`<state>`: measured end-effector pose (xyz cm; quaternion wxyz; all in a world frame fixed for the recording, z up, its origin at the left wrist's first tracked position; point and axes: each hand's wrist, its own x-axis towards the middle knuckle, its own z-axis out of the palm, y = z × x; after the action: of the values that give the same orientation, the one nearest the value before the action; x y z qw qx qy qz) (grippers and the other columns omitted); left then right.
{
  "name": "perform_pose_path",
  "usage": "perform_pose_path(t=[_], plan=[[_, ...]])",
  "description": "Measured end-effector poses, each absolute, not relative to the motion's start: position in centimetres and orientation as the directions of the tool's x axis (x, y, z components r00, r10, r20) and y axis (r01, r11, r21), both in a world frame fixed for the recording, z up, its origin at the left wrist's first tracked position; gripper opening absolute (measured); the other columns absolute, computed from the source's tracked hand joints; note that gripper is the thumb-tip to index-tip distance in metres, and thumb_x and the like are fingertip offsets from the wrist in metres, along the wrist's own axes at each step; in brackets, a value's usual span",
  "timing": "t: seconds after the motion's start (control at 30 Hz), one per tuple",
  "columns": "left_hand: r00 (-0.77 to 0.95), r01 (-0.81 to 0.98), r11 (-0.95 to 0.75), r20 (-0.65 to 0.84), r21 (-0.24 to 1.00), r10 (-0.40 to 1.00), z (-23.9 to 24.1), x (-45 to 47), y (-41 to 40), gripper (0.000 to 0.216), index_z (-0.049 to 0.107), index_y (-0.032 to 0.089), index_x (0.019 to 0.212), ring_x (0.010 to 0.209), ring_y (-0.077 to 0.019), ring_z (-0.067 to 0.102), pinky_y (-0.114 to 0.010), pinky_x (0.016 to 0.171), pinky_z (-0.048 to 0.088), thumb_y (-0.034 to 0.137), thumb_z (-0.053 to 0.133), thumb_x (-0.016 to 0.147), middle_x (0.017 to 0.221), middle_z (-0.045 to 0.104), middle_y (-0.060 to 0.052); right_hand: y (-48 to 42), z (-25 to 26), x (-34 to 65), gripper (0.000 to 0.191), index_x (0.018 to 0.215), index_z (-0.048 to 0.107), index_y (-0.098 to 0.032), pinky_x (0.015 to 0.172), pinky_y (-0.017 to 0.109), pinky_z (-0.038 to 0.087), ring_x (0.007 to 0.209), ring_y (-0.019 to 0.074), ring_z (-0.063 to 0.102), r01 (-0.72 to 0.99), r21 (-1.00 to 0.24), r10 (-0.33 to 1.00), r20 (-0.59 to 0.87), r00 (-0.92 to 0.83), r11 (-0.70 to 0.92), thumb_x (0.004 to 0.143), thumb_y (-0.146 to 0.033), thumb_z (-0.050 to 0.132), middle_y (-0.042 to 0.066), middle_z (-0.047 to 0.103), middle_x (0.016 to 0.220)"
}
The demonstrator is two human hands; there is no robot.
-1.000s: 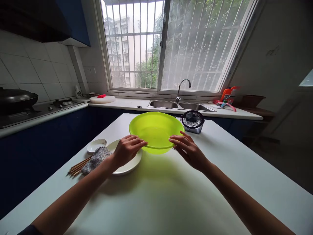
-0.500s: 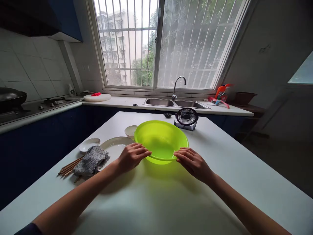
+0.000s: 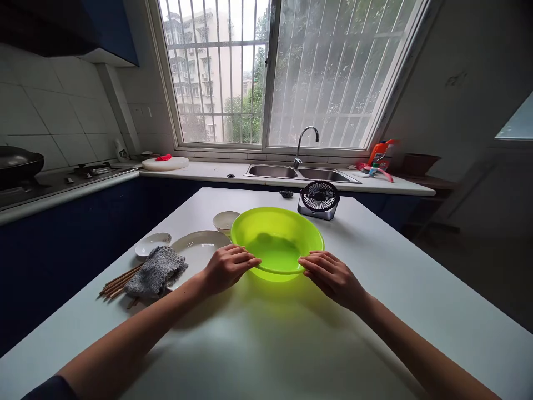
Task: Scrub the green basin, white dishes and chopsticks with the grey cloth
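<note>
A lime-green plastic basin (image 3: pixel 277 222) sits in the middle of the white table, with a darker patch showing inside it. My left hand (image 3: pixel 231 265) grips its near rim on the left, fingers over the edge. On the right part of the same rim, my right hand (image 3: pixel 331 275) is closed in the same way. Left of the basin lie a large white plate (image 3: pixel 197 250), partly behind my left hand, and a bowl (image 3: pixel 225 221). A grey cloth (image 3: pixel 156 272) rests over several wooden chopsticks (image 3: pixel 119 281), near a small white dish (image 3: pixel 152 244).
Behind the basin stand a small black fan (image 3: pixel 319 199) and a dark scouring pad (image 3: pixel 286 194). Along the window counter are a double sink (image 3: pixel 272 171) with a tap (image 3: pixel 298 147) and a round white board (image 3: pixel 165 163). A wok (image 3: pixel 19 161) is on the stove at left.
The basin's far side has dropped a little, so it looks less tilted, and the basin has shifted slightly right in view. Both hands keep their hold on the rim.
</note>
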<state>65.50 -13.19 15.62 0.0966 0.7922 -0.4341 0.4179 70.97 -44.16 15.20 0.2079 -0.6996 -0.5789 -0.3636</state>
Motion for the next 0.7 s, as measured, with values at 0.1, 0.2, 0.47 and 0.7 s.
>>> perform_pose_path(t=[0.1,0.2,0.47,0.7], plan=[[0.302,-0.776,-0.602,0.727,-0.189,-0.617,15.6,65.5,-13.1,0.022,0.069,0.019,0.107,0.073,-0.0142,0.071,-0.028,0.071,0.057,0.011,0.052,0.096,0.086,0.078,-0.004,-44.2,15.1,71.0,0.036,0.133,0.055,-0.024,0.084,0.04,0.06,0.084,0.0197,0.071,0.961,0.108,0.652,0.753,0.087,-0.253,0.098,-0.015,0.052,0.007,0.074,0.096],[0.355,-0.781,-0.606,0.691,-0.15,-0.629,16.0,65.4,-13.2,0.021,0.07,0.019,0.107,0.07,-0.0146,0.07,-0.027,0.067,0.056,0.015,0.052,0.098,0.085,0.078,-0.004,-44.2,14.9,71.0,0.038,0.134,0.055,-0.024,0.085,0.041,0.059,0.085,0.0201,0.071,0.96,0.105,0.654,0.751,0.096,-0.261,0.098,-0.015,0.052,0.007,0.074,0.097],[0.678,-0.686,-0.706,0.507,0.176,-0.532,21.6,64.4,-8.7,0.035,0.064,0.027,0.131,0.103,-0.0199,0.071,-0.03,0.089,0.055,0.039,0.053,0.099,0.119,0.073,-0.007,-44.0,15.4,70.3,0.042,0.14,0.052,-0.026,0.092,0.043,0.057,0.104,0.024,0.068,0.939,0.087,0.631,0.76,0.153,-0.332,0.099,-0.017,0.051,0.01,0.072,0.114],[0.997,-0.026,-0.934,-0.061,0.356,-0.051,23.9,65.2,1.5,0.033,0.078,0.023,0.108,0.092,-0.0242,0.071,-0.028,0.076,0.052,0.022,0.058,0.082,0.104,0.077,-0.007,-40.3,18.4,68.1,0.042,0.134,0.055,-0.019,0.085,0.039,0.059,0.103,0.0241,0.068,0.939,0.152,0.623,0.778,0.079,-0.309,0.093,-0.008,0.054,0.014,0.07,0.115]])
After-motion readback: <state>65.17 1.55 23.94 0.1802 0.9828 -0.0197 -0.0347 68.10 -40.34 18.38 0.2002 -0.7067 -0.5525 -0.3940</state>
